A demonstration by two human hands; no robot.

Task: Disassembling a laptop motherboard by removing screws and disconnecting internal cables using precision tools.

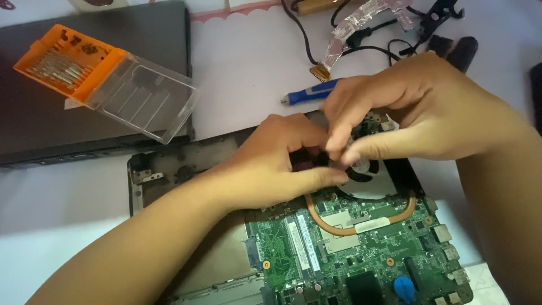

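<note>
Fingertips [339, 151] of the right hand [412, 113] pinched together on a small dark part [307, 158] over the cooling fan [367, 175]; left hand [282, 164] curled round the same part from the other side, thumb and fingers closed on it. Both sit above the green motherboard [361, 248] with its copper heat pipe [339, 226], inside an opened laptop base [169, 169]. Blue-handled screwdriver [310, 93] behind; orange bit case [96, 73] far left

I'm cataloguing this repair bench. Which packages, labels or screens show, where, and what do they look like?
Bit case: upper left, on a dark closed laptop; orange tray, clear hinged lid open.
Labels: white strips on the memory stick, green board, below the hands.
Screens: none showing.
</note>
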